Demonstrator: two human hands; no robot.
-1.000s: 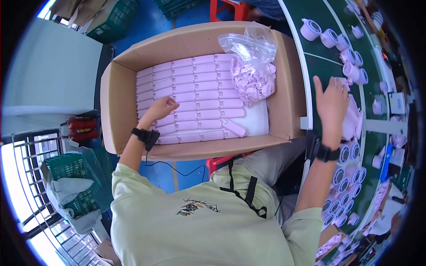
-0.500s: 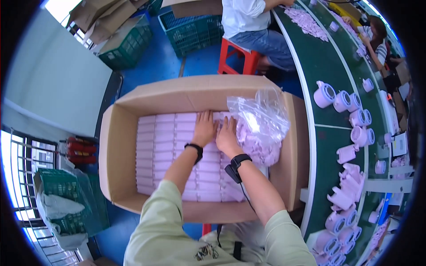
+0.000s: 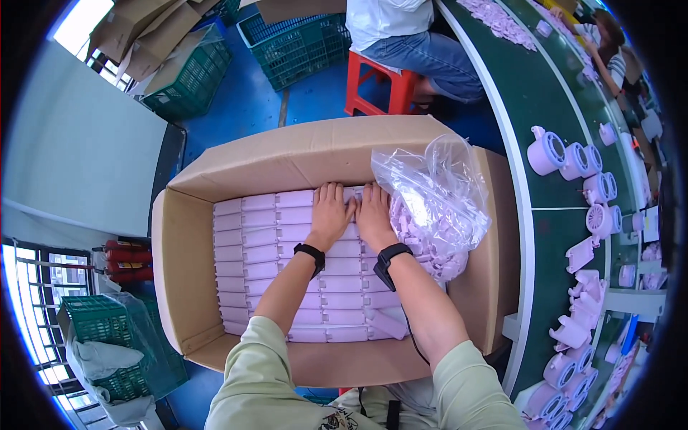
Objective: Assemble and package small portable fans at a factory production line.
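A large cardboard box [image 3: 179,272] stands in front of me, packed with rows of long, pale pink plastic parts [image 3: 259,252]. My left hand [image 3: 331,216] rests on the parts near the far wall, fingers stretched forward. Close beside it on the right, my right hand [image 3: 374,217] lies the same way, its thumb close to the left one. Both hands look open, pressed flat on the far ends of the rows. To the right of my right hand, a clear plastic bag [image 3: 423,188] lies over small pink pieces [image 3: 450,265]. One part [image 3: 387,324] sits askew at the near right.
On the right runs a green conveyor belt [image 3: 552,301] carrying round pink housings [image 3: 546,153] and flat pieces [image 3: 502,25]. Ahead, a person sits on a red stool [image 3: 383,79]; another works across the belt. Green crates [image 3: 297,50] stand at the back, with another crate [image 3: 107,322] at left.
My view has shifted slightly, so the box appears nearer and lower. My right hand now lies flatter, fingers stretched toward the far wall; my left hand stays on the parts beside it.
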